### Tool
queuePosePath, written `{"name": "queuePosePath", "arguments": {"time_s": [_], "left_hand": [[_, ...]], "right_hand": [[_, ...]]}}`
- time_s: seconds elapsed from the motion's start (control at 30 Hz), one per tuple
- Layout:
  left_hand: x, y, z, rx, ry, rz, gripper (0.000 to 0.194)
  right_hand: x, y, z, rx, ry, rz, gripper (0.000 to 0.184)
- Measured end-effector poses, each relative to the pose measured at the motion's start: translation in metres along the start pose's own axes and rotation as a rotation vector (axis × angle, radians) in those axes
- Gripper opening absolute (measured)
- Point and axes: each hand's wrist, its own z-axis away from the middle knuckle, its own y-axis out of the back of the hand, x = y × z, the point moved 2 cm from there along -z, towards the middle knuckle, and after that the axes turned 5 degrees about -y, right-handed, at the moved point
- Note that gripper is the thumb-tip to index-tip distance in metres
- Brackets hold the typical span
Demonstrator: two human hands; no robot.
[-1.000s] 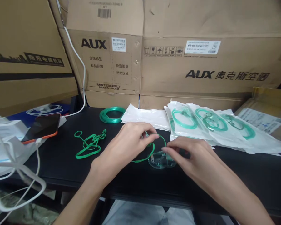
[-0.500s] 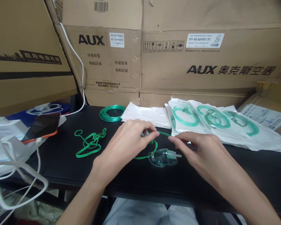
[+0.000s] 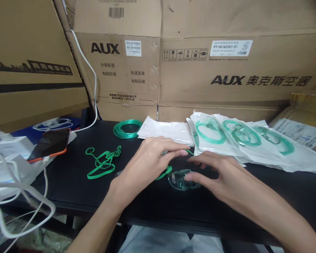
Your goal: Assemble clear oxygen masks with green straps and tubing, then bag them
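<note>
Between the thumb and fingers of my left hand is pinched a thin green elastic strap, part of it hanging below the palm and its end poking out past the fingertips. My right hand has thumb and fingers apart, just right of that end, and holds nothing. A clear green-tinted oxygen mask lies on the black table under my hands; my right thumb overlaps its upper right side, and I cannot tell whether they touch. My left hand hides much of the strap.
More green straps lie tangled at left, with coiled green tubing behind. White packets and bagged mask sets line the back. A phone and white cables occupy the left; cardboard boxes stand behind.
My right hand has let go of the green strap and opened, its thumb lowering over the mask. My left hand keeps its pinch. The camera view has shifted slightly.
</note>
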Motion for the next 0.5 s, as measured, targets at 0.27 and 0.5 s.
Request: {"name": "queuePosePath", "arguments": {"time_s": [0.27, 0.5], "left_hand": [[0.004, 0.004, 0.001, 0.098, 0.104, 0.174, 0.02], [0.006, 0.003, -0.001, 0.104, 0.146, 0.218, 0.015]], "right_hand": [[0.01, 0.005, 0.001, -0.088, -0.048, -0.076, 0.032], [0.02, 0.043, -0.005, 0.253, -0.244, -0.406, 0.045]]}}
